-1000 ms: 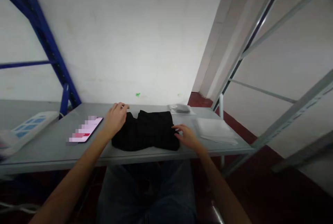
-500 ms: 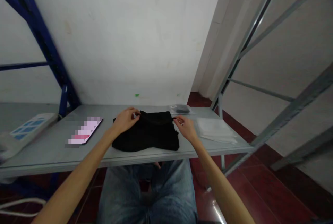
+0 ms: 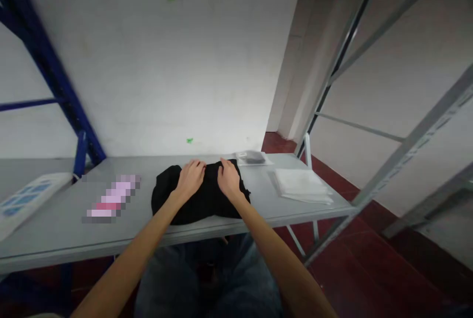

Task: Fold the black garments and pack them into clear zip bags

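A black folded garment (image 3: 210, 200) lies on the grey shelf top in front of me, its left end raised and bunched. My left hand (image 3: 191, 179) rests over the left middle of the garment, its fingers bent together at the far edge. A short gap to the right, my right hand (image 3: 228, 179) is closed on the same far edge, fingertips pointing away from me. Both thumbs are largely hidden, as is the cloth beneath the palms.
A flat clear packet with something dark inside (image 3: 253, 158) lies behind the garment. Clear plastic bags (image 3: 303, 185) are stacked at right. A pixelated phone (image 3: 114, 197) and a white power strip (image 3: 33, 197) lie at left. Metal posts and a white wall (image 3: 177, 72) bound the shelf.
Both hands have moved inward from the garment's far corners and are closer together. The garment's left end has bunched up. The view has shifted slightly.
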`<state>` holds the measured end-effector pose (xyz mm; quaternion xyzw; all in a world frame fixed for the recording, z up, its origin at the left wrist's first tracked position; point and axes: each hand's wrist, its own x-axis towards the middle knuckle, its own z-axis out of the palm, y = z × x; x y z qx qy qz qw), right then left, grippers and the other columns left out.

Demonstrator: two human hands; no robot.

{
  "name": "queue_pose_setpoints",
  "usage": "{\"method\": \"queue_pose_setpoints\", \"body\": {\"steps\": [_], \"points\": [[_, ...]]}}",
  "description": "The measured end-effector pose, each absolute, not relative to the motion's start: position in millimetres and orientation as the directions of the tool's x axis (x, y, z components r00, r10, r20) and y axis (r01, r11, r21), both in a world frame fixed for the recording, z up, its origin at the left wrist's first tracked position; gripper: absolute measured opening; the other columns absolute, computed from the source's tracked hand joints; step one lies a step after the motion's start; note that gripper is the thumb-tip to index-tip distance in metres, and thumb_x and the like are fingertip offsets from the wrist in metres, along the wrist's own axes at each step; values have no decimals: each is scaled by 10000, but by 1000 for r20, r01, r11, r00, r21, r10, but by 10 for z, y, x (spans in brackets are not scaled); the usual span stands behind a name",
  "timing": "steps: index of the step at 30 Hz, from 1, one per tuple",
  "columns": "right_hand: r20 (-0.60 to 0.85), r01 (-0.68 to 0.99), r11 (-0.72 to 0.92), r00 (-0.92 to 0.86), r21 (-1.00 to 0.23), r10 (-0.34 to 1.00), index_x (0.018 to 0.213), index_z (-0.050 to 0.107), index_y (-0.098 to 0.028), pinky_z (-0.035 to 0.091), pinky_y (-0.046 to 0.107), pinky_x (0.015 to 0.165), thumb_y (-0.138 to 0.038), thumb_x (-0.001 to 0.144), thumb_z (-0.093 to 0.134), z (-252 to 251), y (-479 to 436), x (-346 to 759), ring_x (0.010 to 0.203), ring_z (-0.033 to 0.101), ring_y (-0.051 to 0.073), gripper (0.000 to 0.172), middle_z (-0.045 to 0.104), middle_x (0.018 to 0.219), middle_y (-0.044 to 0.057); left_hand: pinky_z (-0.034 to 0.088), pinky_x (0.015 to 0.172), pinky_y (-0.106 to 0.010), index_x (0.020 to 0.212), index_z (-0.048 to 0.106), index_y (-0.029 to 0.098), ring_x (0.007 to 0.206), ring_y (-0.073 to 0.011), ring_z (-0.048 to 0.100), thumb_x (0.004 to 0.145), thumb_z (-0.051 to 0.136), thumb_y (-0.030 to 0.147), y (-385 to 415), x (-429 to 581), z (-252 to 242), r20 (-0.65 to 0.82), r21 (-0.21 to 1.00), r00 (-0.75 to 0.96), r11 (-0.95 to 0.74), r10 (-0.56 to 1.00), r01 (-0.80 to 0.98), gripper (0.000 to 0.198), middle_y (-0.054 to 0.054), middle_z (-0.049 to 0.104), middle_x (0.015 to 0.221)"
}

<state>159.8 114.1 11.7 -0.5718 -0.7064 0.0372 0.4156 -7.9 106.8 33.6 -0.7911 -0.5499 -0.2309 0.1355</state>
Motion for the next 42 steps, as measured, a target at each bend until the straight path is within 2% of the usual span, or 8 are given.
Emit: {"method": "queue_pose_setpoints", "body": {"steps": [3, 6, 11, 17, 24, 29, 34, 42], "points": [[522, 797, 420, -157, -434, 838, 1446, 596, -148, 383, 393, 1204, -195, 1058, 389, 24, 1058, 1412, 1412, 526, 236, 443, 615, 1486, 128, 408, 1165, -507, 1179, 685, 201, 1210, -301, 618, 1020, 382, 235, 1035, -152, 240, 462, -20, 431, -477, 775, 879, 343, -138, 704, 1209], [484, 822, 439, -237, -363, 843, 1487, 558, -151, 283, 465, 1265, -226, 1072, 402, -77, 1049, 1411, 1503, 420, 246, 450, 566, 1545, 113, 248, 1277, -559, 1309, 647, 205, 1344, -292, 571, 1027, 393, 308, 1063, -277, 117, 393, 19, 474, -523, 788, 852, 393, -124, 661, 1397], [429, 877, 377, -230, -297, 873, 1518, 522, -94, 243, 494, 1279, -304, 1088, 392, -230, 1093, 1718, 1554, 333, 284, 496, 456, 1626, 146, 241, 1270, -605, 1537, 486, 215, 1571, -308, 314, 1044, 333, 544, 1138, -490, -98, 240, 192, 419, -466, 875, 864, 612, -105, 384, 1678], [413, 890, 371, -242, -266, 878, 1549, 478, -58, 279, 476, 1268, -352, 1092, 360, -295, 1116, 2041, 1560, 319, 302, 556, 413, 1650, 155, 190, 1283, -600, 1599, 416, 238, 1609, -306, 194, 1017, 306, 683, 1208, -604, -208, 198, 272, 416, -457, 888, 847, 741, -80, 293, 1713], [387, 893, 336, -208, -298, 898, 1511, 527, -65, 330, 403, 1244, -342, 1089, 375, -383, 1110, 2283, 1521, 399, 266, 527, 475, 1608, 171, 223, 1280, -582, 1579, 460, 259, 1602, -332, 209, 979, 329, 759, 1221, -628, -222, 236, 259, 437, -489, 868, 833, 792, -71, 301, 1709], [402, 883, 194, -7, -427, 916, 1431, 606, -139, 433, 330, 1138, -269, 1082, 387, -388, 1005, 2545, 1342, 594, 222, 431, 655, 1427, 144, 244, 1269, -601, 1567, 478, 247, 1596, -338, 231, 984, 345, 741, 1208, -625, -190, 246, 235, 441, -494, 863, 837, 776, -92, 317, 1703], [426, 889, 75, 141, -451, 894, 1328, 679, -150, 467, 350, 1090, -189, 1001, 479, -284, 874, 2873, 1264, 626, 247, 385, 699, 1337, 136, 220, 1283, -590, 1551, 492, 226, 1585, -322, 273, 1002, 366, 695, 1144, -546, -70, 330, 174, 444, -516, 833, 839, 733, -114, 353, 1688], [541, 854, 355, -106, -380, 834, 1513, 549, -152, 396, 435, 1196, -237, 1052, 354, 66, 825, 2328, 1417, 522, 261, 508, 606, 1492, 138, 183, 1305, -538, 1566, 470, 202, 1598, -300, 245, 994, 353, 719, 917, -202, 28, 321, 105, 470, -524, 822, 845, 779, -117, 328, 1700]]}}
